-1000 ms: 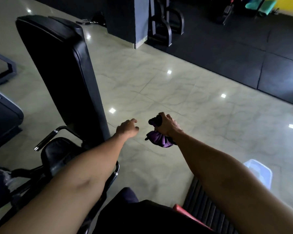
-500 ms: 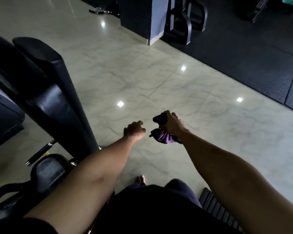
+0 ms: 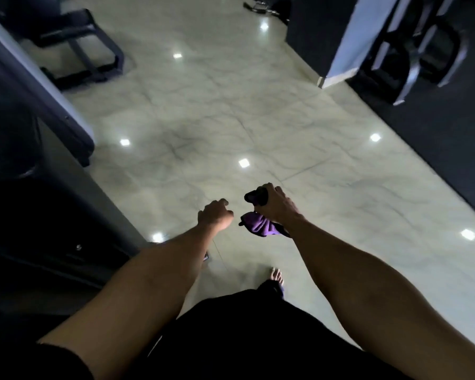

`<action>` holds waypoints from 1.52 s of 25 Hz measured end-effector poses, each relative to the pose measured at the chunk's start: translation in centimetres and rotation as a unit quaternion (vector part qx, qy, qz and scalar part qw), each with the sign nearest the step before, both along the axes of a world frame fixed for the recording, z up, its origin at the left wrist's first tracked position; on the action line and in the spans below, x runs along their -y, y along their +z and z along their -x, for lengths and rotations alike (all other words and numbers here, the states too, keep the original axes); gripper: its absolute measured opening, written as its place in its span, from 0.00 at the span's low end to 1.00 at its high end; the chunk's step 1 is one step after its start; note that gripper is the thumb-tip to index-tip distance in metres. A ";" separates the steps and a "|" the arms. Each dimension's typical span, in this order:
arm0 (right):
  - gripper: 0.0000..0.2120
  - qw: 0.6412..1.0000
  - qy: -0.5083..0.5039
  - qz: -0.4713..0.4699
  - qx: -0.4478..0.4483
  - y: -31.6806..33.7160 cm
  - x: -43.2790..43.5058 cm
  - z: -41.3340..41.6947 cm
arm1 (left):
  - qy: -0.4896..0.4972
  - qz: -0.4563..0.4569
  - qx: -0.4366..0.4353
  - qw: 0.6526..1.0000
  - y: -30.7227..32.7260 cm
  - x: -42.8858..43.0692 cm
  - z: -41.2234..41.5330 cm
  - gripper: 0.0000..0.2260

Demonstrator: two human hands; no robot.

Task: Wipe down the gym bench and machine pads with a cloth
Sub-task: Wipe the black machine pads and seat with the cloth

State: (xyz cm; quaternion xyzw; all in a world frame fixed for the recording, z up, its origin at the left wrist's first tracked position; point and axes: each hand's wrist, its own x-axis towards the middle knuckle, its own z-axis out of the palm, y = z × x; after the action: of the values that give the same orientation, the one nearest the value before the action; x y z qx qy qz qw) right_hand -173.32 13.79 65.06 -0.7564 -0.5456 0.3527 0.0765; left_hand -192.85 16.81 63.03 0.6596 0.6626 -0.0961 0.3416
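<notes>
Head view, dim light. Person standing on pale tiled floor (image 3: pixel 258 119), one bare foot (image 3: pixel 277 275) showing below the arms.

Cloth (image 3: pixel 261 226): purple, bunched, hanging from underside of right hand (image 3: pixel 279 207). Not touching any pad. A dark lump (image 3: pixel 255 197) sticks out above the fist; part of the cloth or a separate item, cannot tell.

Pads: dark machine (image 3: pixel 39 215) just left of the left forearm, too dim to pick out a padded face. A low bench frame (image 3: pixel 80 50) stands well apart, far upper left.

Step in hand (judgement): carrying the cloth between surfaces; no wiping contact now.

To do it well:
- shake the bunch out flat so a broad face meets the pad, not a knot
- press with the palm, overlapping strokes from the top edge down
- cover seams and edges, where sweat likely gathers
- steady the frame with the free hand if the pad swings

Grip:
- right hand: fingers wrapped tight round the cloth, closed fully on it
- left hand (image 3: pixel 215 215): fingers curled in to a fist, nothing in them, touching nothing, just beside the cloth
</notes>
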 end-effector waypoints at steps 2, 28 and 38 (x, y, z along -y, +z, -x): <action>0.29 0.999 0.041 0.013 -0.006 -0.4 -3.5 -1.4 | 0.046 0.001 -0.006 0.999 0.5 -2.5 -1.1 0.23; 0.30 0.884 0.467 0.025 -0.030 -3.6 -48.4 17.2 | 0.436 0.007 -0.007 0.900 -2.0 -31.5 12.7 0.21; 0.30 0.731 0.682 0.007 -0.020 -4.3 -57.8 33.8 | 0.663 -0.014 0.002 0.748 -2.7 -37.7 23.9 0.18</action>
State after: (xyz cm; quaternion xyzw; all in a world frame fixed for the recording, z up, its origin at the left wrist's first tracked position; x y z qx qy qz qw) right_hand -207.14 71.62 60.75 -0.1746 -0.9106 0.3291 -0.1788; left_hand -216.76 54.48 60.35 0.0593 0.9338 0.1656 0.3115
